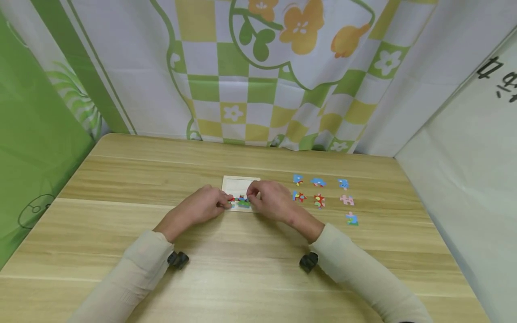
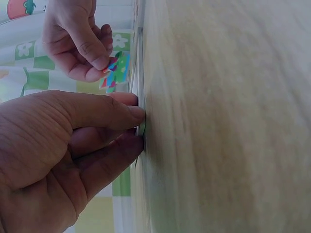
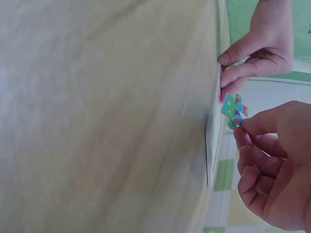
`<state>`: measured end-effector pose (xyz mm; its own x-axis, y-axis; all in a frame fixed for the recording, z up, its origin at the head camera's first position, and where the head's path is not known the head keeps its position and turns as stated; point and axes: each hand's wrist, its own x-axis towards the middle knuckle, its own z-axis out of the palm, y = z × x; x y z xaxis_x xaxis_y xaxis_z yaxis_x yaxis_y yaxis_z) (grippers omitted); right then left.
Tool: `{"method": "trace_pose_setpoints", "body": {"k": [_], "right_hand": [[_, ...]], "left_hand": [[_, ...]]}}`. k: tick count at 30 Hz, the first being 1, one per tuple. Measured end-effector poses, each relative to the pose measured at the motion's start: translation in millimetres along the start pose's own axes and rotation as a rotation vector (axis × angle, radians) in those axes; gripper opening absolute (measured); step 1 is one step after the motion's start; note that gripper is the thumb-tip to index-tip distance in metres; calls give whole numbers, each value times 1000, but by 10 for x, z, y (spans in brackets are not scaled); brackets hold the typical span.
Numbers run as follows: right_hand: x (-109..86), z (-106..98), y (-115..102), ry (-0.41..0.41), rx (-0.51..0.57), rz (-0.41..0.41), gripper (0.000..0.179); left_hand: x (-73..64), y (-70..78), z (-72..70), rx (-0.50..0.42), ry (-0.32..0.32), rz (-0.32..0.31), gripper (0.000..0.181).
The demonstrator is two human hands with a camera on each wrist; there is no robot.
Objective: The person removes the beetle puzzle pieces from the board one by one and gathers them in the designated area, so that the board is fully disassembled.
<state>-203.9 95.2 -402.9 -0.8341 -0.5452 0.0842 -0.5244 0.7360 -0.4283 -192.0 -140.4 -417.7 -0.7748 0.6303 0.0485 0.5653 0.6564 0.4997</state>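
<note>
A shallow wooden puzzle tray point(image 1: 241, 185) lies on the table, its far part showing bare wood. My left hand point(image 1: 203, 205) grips the near left corner of the tray, thumb and fingers at its edge in the left wrist view. A small red-and-blue puzzle piece point(image 1: 231, 198) shows beside those fingertips, partly hidden. Between thumb and forefinger, my right hand point(image 1: 273, 202) pinches a green and blue jigsaw piece point(image 3: 233, 109). That piece is tilted over the near part of the tray, raised above it in both wrist views.
Several loose puzzle pieces lie in rough rows right of the tray, among them a blue one point(image 1: 318, 181), a red spotted one point(image 1: 319, 200), a pink one point(image 1: 346, 200) and a green-edged one point(image 1: 352, 220). A patterned curtain point(image 1: 258, 98) hangs behind the wooden table point(image 1: 242, 278).
</note>
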Motion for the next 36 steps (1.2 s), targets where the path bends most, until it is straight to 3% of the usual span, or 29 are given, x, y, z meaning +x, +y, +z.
{"method": "trace_pose_setpoints", "body": {"k": [5,14,36], "right_hand": [[-55,-107,49,-1,10,29,9],[-241,-313,165,66,32,15,10],[-849,-614,722,110,-5,87,8]], "left_hand": [[-6,-3,8,-6,7,-1,18],[-1,13,-4,-51,-7,-26,18],[0,28,-8,-81,-3,-39,17]]}}
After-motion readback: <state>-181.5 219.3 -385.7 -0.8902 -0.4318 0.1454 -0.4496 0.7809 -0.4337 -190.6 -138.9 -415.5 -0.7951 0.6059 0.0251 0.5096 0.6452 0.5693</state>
